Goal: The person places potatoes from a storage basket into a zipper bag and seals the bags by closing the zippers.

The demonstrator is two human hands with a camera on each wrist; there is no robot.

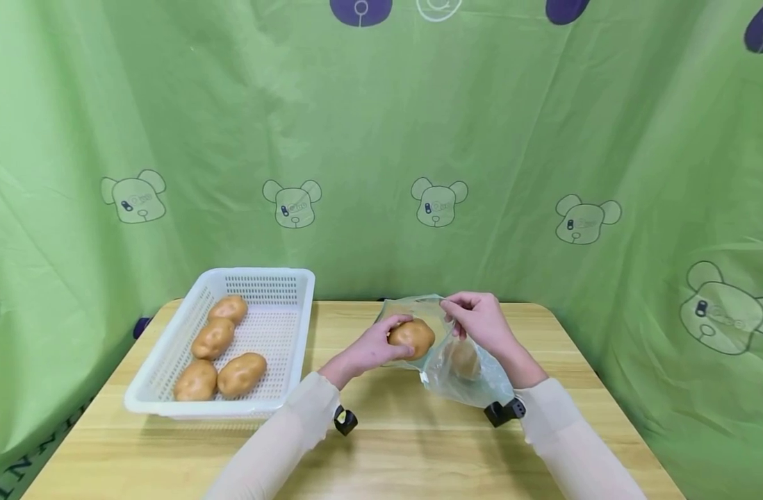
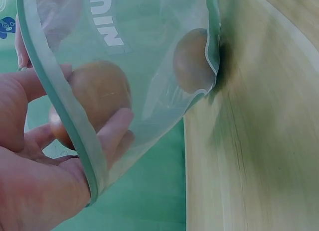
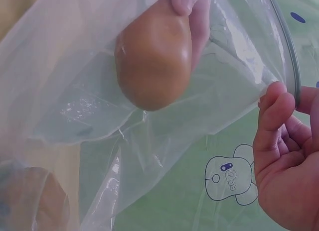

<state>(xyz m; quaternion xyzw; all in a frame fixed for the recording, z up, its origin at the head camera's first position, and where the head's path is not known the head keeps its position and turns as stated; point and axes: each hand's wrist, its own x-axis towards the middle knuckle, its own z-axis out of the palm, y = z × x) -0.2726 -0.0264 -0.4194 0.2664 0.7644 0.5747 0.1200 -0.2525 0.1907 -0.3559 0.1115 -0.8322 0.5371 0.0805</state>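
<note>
My left hand [image 1: 376, 343] grips a brown potato [image 1: 413, 338] just inside the mouth of a clear, green-edged zip bag [image 2: 159, 66]. In the left wrist view its fingers [image 2: 115, 131] show through the plastic around the potato. With thumb and fingertips, my right hand [image 1: 481, 321] pinches the bag's rim on the other side, stretching the mouth wide. A second potato [image 1: 463, 359] lies low in the bag, near the table. White lettering marks the bag's side.
To the left stands a white perforated basket [image 1: 308, 326] holding several potatoes [image 1: 240, 375]. The wooden table [image 1: 406, 458] ends at a green curtain [image 1: 369, 243] printed with bear heads, which hangs behind and along both sides.
</note>
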